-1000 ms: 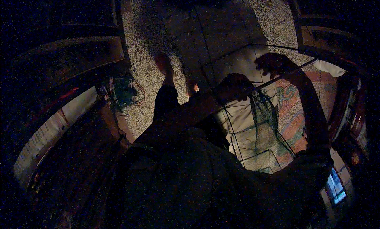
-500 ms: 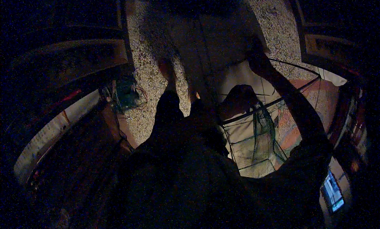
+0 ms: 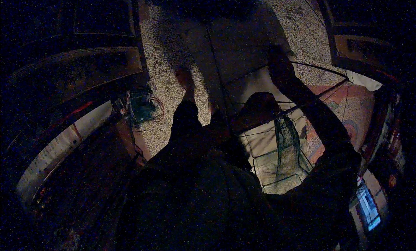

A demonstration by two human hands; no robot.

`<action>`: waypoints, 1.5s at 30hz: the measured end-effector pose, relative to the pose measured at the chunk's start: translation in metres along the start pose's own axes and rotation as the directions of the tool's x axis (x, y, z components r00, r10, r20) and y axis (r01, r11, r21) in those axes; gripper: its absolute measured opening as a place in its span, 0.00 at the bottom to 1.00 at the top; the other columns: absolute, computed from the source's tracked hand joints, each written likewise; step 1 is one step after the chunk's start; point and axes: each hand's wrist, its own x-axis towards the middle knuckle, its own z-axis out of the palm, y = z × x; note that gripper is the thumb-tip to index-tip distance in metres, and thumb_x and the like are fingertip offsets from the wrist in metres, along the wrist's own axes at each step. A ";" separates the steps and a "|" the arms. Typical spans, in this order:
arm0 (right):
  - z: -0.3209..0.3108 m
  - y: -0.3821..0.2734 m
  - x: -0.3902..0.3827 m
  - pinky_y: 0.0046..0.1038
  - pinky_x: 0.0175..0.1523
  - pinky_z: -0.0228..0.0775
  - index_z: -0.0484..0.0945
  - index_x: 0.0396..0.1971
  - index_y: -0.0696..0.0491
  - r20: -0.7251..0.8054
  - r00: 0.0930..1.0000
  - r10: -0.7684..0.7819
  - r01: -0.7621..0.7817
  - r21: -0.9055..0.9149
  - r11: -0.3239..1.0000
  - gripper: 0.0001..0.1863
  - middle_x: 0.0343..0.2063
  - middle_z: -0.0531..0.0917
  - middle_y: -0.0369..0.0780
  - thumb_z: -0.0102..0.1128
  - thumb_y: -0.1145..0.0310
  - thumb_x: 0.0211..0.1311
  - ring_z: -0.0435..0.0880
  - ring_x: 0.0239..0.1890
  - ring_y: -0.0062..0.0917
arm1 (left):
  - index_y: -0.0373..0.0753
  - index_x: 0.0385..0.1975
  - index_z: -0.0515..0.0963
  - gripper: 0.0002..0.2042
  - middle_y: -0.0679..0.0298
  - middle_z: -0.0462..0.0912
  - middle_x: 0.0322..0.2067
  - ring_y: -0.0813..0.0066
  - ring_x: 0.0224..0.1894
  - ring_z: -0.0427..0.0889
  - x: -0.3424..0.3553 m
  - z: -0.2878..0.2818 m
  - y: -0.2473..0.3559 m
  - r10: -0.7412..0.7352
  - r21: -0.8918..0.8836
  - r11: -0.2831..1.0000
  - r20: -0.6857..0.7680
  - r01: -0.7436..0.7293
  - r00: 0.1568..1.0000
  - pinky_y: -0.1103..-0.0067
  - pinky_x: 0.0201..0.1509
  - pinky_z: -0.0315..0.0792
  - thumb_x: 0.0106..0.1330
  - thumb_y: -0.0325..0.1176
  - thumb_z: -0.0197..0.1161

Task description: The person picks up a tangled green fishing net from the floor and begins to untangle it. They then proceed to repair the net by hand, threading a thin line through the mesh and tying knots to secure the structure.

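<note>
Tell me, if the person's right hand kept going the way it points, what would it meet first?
Probably the speckled floor: the right hand, on the wire frame, points up the picture. The dim light hides depth.

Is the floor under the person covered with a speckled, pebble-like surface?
Yes, the floor around the person's bare foot shows a light, speckled, pebble-like pattern beside the wire frame.

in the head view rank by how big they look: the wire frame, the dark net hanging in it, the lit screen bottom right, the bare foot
1. wire frame, spanning most of the middle and right
2. dark net
3. and 4. lit screen and bare foot look about alike; too dark to rank them
</note>
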 end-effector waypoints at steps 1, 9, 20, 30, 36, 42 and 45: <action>-0.011 -0.007 0.000 0.34 0.52 0.60 0.67 0.46 0.58 0.066 0.997 0.051 -0.052 0.010 0.999 0.19 0.44 0.71 0.49 0.41 0.77 0.51 0.68 0.48 0.39 | 0.36 0.20 0.73 0.10 0.61 0.73 0.16 0.71 0.16 0.73 0.001 -0.002 -0.001 0.009 0.013 1.000 -0.001 -0.009 1.000 0.77 0.18 0.68 0.49 0.37 0.60; -0.106 -0.025 0.001 0.25 0.40 0.68 0.67 0.46 0.54 0.535 0.837 -0.119 -0.156 0.442 0.884 0.16 0.35 0.77 0.44 0.40 0.74 0.57 0.77 0.35 0.28 | 0.36 0.20 0.73 0.09 0.61 0.72 0.16 0.70 0.16 0.73 0.004 -0.006 -0.008 0.150 0.143 0.979 -0.034 -0.143 0.988 0.76 0.19 0.68 0.48 0.36 0.60; -0.224 0.004 -0.135 0.22 0.25 0.68 0.65 0.36 0.54 0.119 0.793 0.597 -0.384 0.859 0.339 0.12 0.29 0.77 0.43 0.47 0.62 0.58 0.76 0.25 0.24 | 0.37 0.19 0.73 0.09 0.61 0.71 0.16 0.68 0.17 0.73 0.014 -0.008 -0.015 0.467 0.451 0.788 0.005 -0.419 0.884 0.74 0.20 0.68 0.47 0.36 0.60; -0.193 0.040 -0.123 0.22 0.24 0.68 0.71 0.26 0.56 0.514 0.761 0.396 -0.635 0.463 0.618 0.08 0.23 0.76 0.39 0.55 0.67 0.51 0.76 0.23 0.22 | 0.38 0.19 0.72 0.09 0.62 0.70 0.16 0.66 0.18 0.73 0.019 0.003 -0.015 0.642 0.587 0.597 0.059 -0.547 0.764 0.73 0.21 0.68 0.46 0.36 0.60; -0.152 0.006 -0.060 0.18 0.23 0.64 0.69 0.23 0.55 0.488 0.872 0.040 -0.161 0.208 0.965 0.08 0.19 0.72 0.34 0.57 0.68 0.50 0.73 0.21 0.17 | 0.38 0.19 0.72 0.08 0.62 0.70 0.17 0.65 0.19 0.73 0.026 0.004 -0.020 0.689 0.646 0.538 0.033 -0.542 0.724 0.72 0.21 0.68 0.45 0.35 0.61; -0.129 -0.015 -0.059 0.17 0.26 0.62 0.67 0.20 0.54 0.691 0.715 0.102 -0.600 0.534 0.595 0.09 0.19 0.70 0.30 0.56 0.69 0.50 0.69 0.22 0.12 | 0.39 0.18 0.72 0.07 0.62 0.71 0.17 0.63 0.19 0.73 0.015 0.004 -0.002 0.261 0.146 0.958 -0.078 -0.248 0.962 0.73 0.22 0.68 0.46 0.35 0.60; -0.123 -0.018 -0.061 0.15 0.29 0.62 0.69 0.21 0.55 0.652 0.758 -0.022 -0.453 0.551 0.701 0.08 0.20 0.71 0.30 0.55 0.68 0.51 0.68 0.24 0.11 | 0.40 0.19 0.72 0.07 0.61 0.73 0.19 0.63 0.21 0.74 0.015 0.001 -0.002 0.187 0.073 0.980 -0.040 -0.184 0.981 0.73 0.24 0.69 0.46 0.35 0.61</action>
